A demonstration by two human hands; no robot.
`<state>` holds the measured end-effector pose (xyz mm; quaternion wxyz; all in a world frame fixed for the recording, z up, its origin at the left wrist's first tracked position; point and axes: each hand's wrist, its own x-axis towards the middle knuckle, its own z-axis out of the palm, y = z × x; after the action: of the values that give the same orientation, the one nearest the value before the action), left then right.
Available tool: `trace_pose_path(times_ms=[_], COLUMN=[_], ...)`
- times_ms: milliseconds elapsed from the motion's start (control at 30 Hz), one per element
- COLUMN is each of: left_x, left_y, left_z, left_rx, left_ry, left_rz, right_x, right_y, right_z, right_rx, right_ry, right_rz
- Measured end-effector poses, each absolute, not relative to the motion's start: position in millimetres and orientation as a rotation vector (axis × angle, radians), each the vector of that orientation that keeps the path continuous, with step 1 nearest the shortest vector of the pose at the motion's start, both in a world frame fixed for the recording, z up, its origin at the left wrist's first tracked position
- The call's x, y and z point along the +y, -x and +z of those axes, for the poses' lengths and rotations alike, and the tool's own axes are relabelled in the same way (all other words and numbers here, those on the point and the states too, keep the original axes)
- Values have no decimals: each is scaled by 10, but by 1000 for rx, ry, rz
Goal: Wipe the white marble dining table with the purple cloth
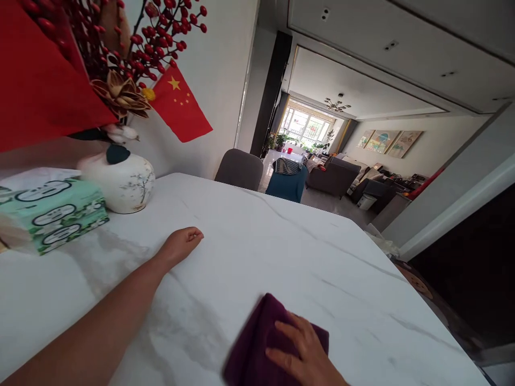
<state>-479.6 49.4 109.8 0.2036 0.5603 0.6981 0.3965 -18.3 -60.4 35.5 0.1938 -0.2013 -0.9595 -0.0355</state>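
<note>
Under my right hand (301, 348) lies a folded dark purple cloth (253, 343), pressed against the white marble-patterned table (249, 241). My fingers spread over its top and grip it; part of the cloth is hidden by the hand and cut off by the lower frame edge. My left hand (183, 244) rests on the tabletop further left and forward, its fingers curled in with nothing visible in them. A green tissue pack (68, 209) is the nearest object to the left hand, with a white vase (131, 185) close behind it.
Red berry stems (161, 37) and a small red flag (183, 107) with yellow stars stand in the vase. A larger red cloth (44, 86) hangs at the upper left. Beyond the table's far edge are a grey chair (240, 169) and a blue chair (285, 185).
</note>
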Motion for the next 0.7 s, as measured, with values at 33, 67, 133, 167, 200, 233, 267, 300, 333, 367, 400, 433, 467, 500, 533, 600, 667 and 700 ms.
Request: trace_pose_path(times_ms=[33,67,133,167,200,233,267,300,333,367,400,433,467,500,533,600,667,700], left_x=[496,497,494,491,487,483,479,476,474,473,474,477,480,485,490,500,508,510], left_y=[4798,4798,4794,4789,4784,4778,4772,4767,4762,4759,4758,4757,4758,4759,4760,4764,4770,4775], left_z=[1105,1113,1134,1146,1159,1172,1183,1192,1197,1198,1197,1191,1183,1174,1163,1140,1116,1103], left_rx=[1947,1947,1952,1960,1971,1982,1988,1989,1987,1983,1977,1968,1954,1939,1924,1906,1916,1921], left_ry=[-1555,-1545,-1517,-1500,-1484,-1467,-1450,-1431,-1415,-1402,-1392,-1384,-1382,-1382,-1384,-1392,-1404,-1412], left_rz=[1102,1099,1095,1092,1088,1083,1080,1079,1078,1077,1076,1075,1077,1084,1097,1125,1129,1126], right_x=[-646,-663,-635,-588,-517,-419,-292,-136,49,259,487,727,974,1221,1464,1929,2350,2540], right_y=[123,72,-2,-25,-40,-49,-54,-57,-59,-60,-60,-58,-51,-36,-12,77,226,323], right_z=[247,158,83,112,181,283,401,521,628,712,769,800,810,805,794,781,804,830], right_rx=[-2682,-2662,-2651,-2674,-2706,-2730,-2736,-2719,-2684,-2646,-2613,-2586,-2558,-2529,-2501,-2457,-2420,-2393], right_ry=[618,689,731,682,607,540,514,540,607,685,767,840,910,980,1048,1186,1342,1428], right_rz=[-100,-79,-27,-16,-9,0,17,43,71,95,112,122,131,137,139,134,118,108])
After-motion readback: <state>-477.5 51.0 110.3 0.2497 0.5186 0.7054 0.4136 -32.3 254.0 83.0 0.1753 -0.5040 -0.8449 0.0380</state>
